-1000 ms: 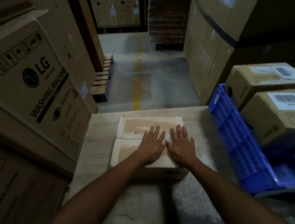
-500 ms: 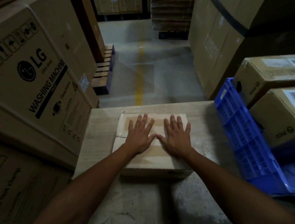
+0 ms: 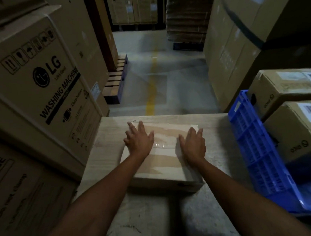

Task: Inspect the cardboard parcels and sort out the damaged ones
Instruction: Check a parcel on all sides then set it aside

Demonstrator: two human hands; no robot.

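Light is running dim; detail is washing out. The print on the near side of the cardboard parcel [image 3: 163,158] is showing too dark to read. The left forearm is covering the parcel's near-left corner, and both palms are hiding the top beneath them. Glare is sitting on the clear tape between the hands. The near end of the blue crate [image 3: 256,149] is dissolving into dark blur, and the frame edge is cutting off the two boxes [image 3: 294,129] in it.

The parcel is lying on the worktop [image 3: 107,137], toward its far edge, midway between its sides. The left hand [image 3: 138,139] is resting flat on the top, its fingers [image 3: 141,126] straight, slightly spread, reaching the far-left corner. The right hand [image 3: 193,143] is lying flat along the right edge, its fingers [image 3: 192,132] straight and close together.
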